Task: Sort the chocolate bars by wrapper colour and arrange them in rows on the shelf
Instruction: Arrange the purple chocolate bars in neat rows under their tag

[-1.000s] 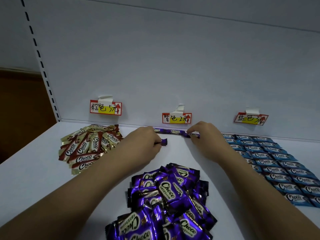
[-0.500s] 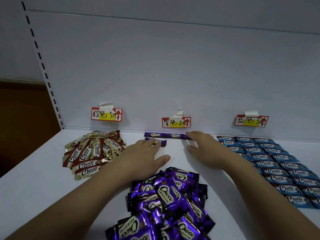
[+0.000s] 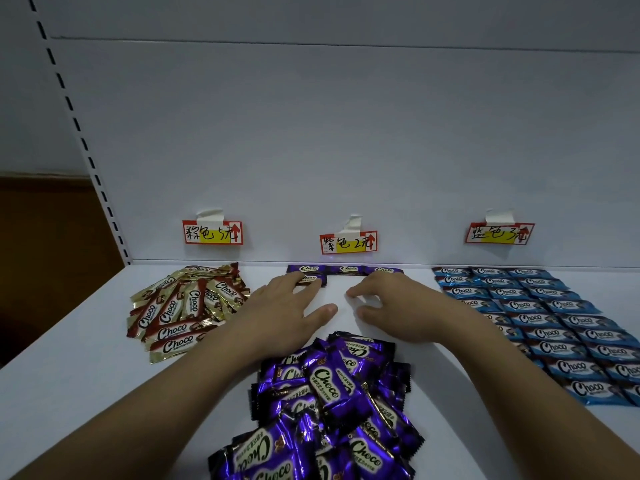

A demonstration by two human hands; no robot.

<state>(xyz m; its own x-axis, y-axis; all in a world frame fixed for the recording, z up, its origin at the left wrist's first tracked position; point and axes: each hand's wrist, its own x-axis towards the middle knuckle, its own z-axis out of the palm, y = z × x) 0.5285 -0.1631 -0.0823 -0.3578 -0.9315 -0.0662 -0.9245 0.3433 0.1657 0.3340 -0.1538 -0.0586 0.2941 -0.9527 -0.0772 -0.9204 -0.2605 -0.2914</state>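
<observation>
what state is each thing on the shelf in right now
purple row: three bars laid end to end along the back wall
fourth purple bar: starts a second row, left hand fingers resting on it
purple pile: loose heap, unsorted
blue bars: arranged in neat rows
gold and red bars: loose heap
right hand: holds nothing

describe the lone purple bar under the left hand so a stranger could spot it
Find the purple price tag on the white back wall; a row of three purple bars lies under it. Just in front of that row's left end, one purple bar lies alone under the left hand fingertips, starting a second row.
</observation>
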